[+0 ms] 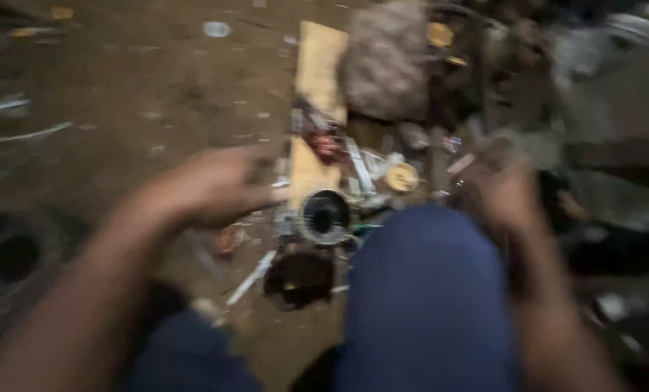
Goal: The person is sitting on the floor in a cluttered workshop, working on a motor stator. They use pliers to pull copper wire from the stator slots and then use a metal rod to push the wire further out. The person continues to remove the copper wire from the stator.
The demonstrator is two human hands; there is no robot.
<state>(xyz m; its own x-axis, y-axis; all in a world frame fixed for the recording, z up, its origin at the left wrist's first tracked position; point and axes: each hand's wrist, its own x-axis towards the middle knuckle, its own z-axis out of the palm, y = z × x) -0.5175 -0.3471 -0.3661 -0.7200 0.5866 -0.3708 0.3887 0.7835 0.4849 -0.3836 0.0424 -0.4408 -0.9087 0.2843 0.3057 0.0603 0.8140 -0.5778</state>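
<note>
Both hands are motion-blurred. The left hand (208, 185) hovers curled, seemingly empty, at ten o'clock of the round metal part (324, 215) lying on the dirt floor (157, 80). Whether the right hand (509, 196), at three o'clock, grips anything I cannot tell. The part looks untouched; a plank (318, 72) lies at twelve.
</note>
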